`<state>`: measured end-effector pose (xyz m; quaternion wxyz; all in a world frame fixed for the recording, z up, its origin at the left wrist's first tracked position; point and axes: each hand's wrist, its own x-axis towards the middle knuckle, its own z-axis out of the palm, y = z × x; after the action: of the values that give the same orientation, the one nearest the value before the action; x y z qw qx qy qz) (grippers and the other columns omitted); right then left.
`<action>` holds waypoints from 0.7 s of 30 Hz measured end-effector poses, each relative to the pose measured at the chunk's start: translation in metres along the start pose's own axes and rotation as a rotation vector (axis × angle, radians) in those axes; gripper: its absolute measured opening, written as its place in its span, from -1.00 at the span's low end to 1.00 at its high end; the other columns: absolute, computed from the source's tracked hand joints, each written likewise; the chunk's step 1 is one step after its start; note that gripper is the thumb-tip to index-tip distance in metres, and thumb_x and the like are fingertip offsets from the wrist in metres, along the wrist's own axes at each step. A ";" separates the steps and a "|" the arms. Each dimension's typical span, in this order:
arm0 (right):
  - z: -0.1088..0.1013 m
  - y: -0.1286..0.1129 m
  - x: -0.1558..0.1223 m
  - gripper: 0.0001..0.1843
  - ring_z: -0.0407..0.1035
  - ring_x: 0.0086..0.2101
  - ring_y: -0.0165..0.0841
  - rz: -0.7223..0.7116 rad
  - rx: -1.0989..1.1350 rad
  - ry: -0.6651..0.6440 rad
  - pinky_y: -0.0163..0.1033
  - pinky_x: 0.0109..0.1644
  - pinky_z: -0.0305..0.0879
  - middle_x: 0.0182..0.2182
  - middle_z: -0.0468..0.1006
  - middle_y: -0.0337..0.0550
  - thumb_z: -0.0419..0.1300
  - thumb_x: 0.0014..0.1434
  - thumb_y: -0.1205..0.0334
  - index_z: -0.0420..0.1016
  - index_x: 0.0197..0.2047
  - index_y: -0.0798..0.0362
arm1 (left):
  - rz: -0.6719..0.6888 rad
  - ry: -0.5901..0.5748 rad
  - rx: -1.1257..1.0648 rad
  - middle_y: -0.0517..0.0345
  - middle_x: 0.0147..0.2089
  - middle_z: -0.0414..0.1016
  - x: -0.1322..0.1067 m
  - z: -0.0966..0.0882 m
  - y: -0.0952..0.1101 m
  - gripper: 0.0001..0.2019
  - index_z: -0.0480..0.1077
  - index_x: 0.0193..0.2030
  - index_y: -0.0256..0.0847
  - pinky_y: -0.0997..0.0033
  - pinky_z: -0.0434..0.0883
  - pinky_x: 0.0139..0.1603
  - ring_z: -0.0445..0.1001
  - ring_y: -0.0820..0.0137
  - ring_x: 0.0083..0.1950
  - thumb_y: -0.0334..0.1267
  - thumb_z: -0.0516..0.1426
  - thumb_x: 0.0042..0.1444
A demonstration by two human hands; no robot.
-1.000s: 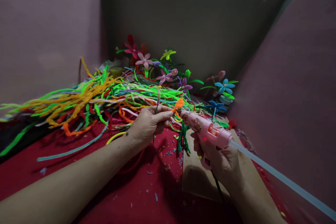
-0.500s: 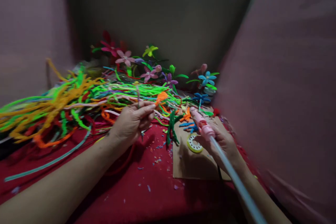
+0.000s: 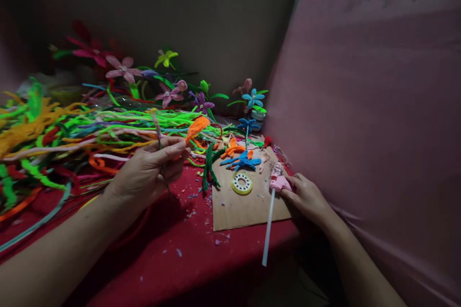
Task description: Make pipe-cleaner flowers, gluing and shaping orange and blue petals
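Between the thumb and fingers of my left hand (image 3: 158, 165) is an orange pipe-cleaner petal (image 3: 198, 128), its rounded end pointing up and right. A thin dark stem (image 3: 158, 136) with a yellowish tip also passes through that hand. My right hand (image 3: 306, 194) is at the right edge of the cardboard, its fingers around the handle of a pink glue gun (image 3: 278, 180). A long clear glue stick (image 3: 268, 230) sticks out of the gun's back toward me. A yellow tape roll (image 3: 241, 183) lies left of the gun.
Brown cardboard (image 3: 230, 213) on the red cloth (image 3: 151, 268) bears blue petals (image 3: 242, 160) and orange petals (image 3: 233, 147). Dark green leaves (image 3: 209, 168) lie at its left edge. A heap of pipe cleaners (image 3: 108, 129) fills the left; finished flowers (image 3: 124, 69) stand behind. A pink sheet (image 3: 360, 105) hangs right.
The glue gun has gone from raised in my right hand down to the cardboard's right side. My left hand still holds the orange petal. The view has turned right.
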<state>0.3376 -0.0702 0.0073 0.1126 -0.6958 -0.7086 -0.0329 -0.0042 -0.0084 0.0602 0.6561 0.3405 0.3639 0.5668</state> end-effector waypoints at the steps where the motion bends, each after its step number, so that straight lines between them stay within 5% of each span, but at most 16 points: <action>1: -0.004 -0.001 0.001 -0.71 0.35 -0.34 -0.27 -0.008 -0.029 -0.006 -0.21 -0.28 0.26 -0.35 0.43 -0.05 0.09 0.11 0.13 0.49 -0.16 0.07 | -0.008 -0.024 -0.012 0.24 -0.57 0.43 0.000 -0.001 -0.001 -0.88 0.38 -0.40 -0.24 0.67 0.19 -0.66 0.27 0.61 -0.67 -0.50 0.20 -0.08; 5: -0.028 -0.035 0.007 -0.80 0.33 -0.17 -0.14 -0.043 -0.054 0.190 -0.12 -0.19 0.26 -0.22 0.48 0.03 0.10 0.07 0.26 0.53 -0.28 0.05 | -0.066 -0.148 -0.071 0.28 -0.59 0.36 -0.002 -0.003 -0.004 -0.90 0.36 -0.43 -0.25 0.71 0.05 -0.71 0.04 0.70 -0.73 -0.46 0.22 -0.07; 8: -0.040 -0.089 0.018 -0.82 0.37 -0.27 -0.23 -0.146 0.349 0.275 -0.13 -0.21 0.27 -0.29 0.52 -0.03 0.10 0.08 0.28 0.54 -0.36 0.04 | -0.119 -0.270 -0.128 0.31 -0.59 0.29 -0.005 -0.004 -0.007 -0.90 0.35 -0.43 -0.26 0.71 -0.03 -0.73 -0.04 0.72 -0.73 -0.40 0.22 -0.05; 12: -0.034 -0.162 0.043 -0.82 0.27 -0.56 -0.46 -0.127 1.244 -0.108 -0.30 -0.46 0.21 -0.54 0.49 -0.23 0.24 0.00 0.21 0.57 -0.30 0.07 | -0.146 -0.409 -0.139 0.32 -0.60 0.20 -0.008 -0.004 -0.011 -0.86 0.31 -0.48 -0.29 0.68 -0.07 -0.73 -0.11 0.72 -0.71 -0.35 0.20 0.00; 14: -0.026 -0.185 0.056 -0.82 0.25 -0.57 -0.52 -0.122 1.619 -0.163 -0.35 -0.48 0.18 -0.50 0.51 -0.25 0.32 -0.12 0.26 0.56 -0.36 0.08 | -0.148 -0.435 -0.150 0.37 -0.65 0.06 -0.008 -0.004 -0.012 -0.85 0.31 -0.50 -0.28 0.67 -0.07 -0.73 -0.14 0.70 -0.71 -0.34 0.19 0.01; 21: -0.015 -0.204 0.066 -0.82 0.23 -0.58 -0.54 -0.060 1.895 -0.211 -0.39 -0.50 0.12 -0.60 0.46 -0.30 0.40 -0.25 0.29 0.56 -0.48 0.09 | -0.118 -0.439 -0.126 0.41 -0.67 -0.06 -0.005 -0.006 -0.016 -0.85 0.29 -0.50 -0.29 0.64 -0.13 -0.71 -0.19 0.69 -0.69 -0.36 0.18 0.02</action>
<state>0.1364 -0.0146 0.0581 0.5641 -0.2962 -0.4646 0.6150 -0.0020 -0.0152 0.0441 0.7713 0.3920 0.1956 0.4617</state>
